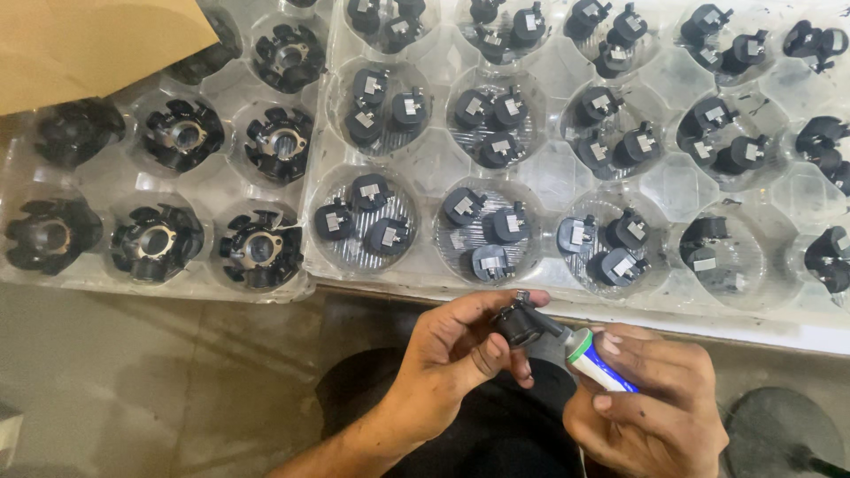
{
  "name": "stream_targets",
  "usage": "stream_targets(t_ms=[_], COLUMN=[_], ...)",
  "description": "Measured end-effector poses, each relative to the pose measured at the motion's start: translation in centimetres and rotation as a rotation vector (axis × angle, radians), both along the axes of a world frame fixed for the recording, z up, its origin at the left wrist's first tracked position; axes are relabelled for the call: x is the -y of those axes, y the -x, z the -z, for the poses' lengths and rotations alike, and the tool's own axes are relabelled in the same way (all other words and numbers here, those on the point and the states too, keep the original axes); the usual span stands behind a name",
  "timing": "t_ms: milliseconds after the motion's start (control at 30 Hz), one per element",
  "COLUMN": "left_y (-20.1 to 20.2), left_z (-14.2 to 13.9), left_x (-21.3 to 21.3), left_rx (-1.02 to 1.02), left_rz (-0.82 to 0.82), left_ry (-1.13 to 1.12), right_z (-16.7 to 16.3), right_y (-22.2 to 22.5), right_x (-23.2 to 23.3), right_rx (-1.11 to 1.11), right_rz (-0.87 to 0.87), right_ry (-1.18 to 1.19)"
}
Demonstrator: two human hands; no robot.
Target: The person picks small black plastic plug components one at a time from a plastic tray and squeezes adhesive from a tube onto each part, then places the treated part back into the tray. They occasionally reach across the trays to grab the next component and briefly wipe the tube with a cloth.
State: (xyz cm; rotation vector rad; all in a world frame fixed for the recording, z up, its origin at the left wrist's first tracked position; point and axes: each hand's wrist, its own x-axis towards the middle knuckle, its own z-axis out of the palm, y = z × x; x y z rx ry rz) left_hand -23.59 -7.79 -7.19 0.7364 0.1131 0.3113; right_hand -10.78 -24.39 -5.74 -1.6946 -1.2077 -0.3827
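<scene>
clear trays [434, 168] of black parts [478, 226] (cardboard [88, 44] overlapping) sit beyond both hands.

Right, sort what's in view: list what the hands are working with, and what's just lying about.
In hand:
- left hand pinching a small black part
- right hand holding a white tube, nozzle against that part
- clear tray of matching small black parts

Lying about:
- tray of larger black ring-shaped pieces
- brown cardboard
- round black object, lower right

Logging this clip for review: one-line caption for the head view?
Left hand holds a small black part while right hand presses a tube's nozzle to it, below clear trays of similar parts.
</scene>
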Motion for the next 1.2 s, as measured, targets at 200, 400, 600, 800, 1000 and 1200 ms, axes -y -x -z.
stream_targets(t_ms=[200,400,600,800,1000,1200], left_y=[0.1,-1.1,-6.3,-15.7,-22.9,-24.9], left_z=[-0.5,-2.5,-6.3,-8.2,-7.1,-4.9], left_x=[-0.4,-1.0,-2.7,-2.0,2.6,5.1], left_rx=[0.024,0.016,-0.185,-0.127,0.004,-0.019], left_rz=[0.029,-0.089,-0.067,0.015,-0.009,0.232], left_ry=[0.062,-0.127,-0.650,-1.185,-1.684,-1.895], right_z=[-1.1,0.5,3.9,4.4,3.9,4.5], right_y=[-0.2,-0.6,-2.8,-1.5,-2.2,-2.6], right_x=[0.0,2.1,6.5,7.7,7.5,8.3], right_rx=[0.033,-0.056,0.130,0.098,0.029,-0.036], right_rz=[-0.003,0.211,0.803,0.833,0.604,0.524], right_ry=[0.059,-0.175,-0.301,-0.387,-0.576,-0.632])
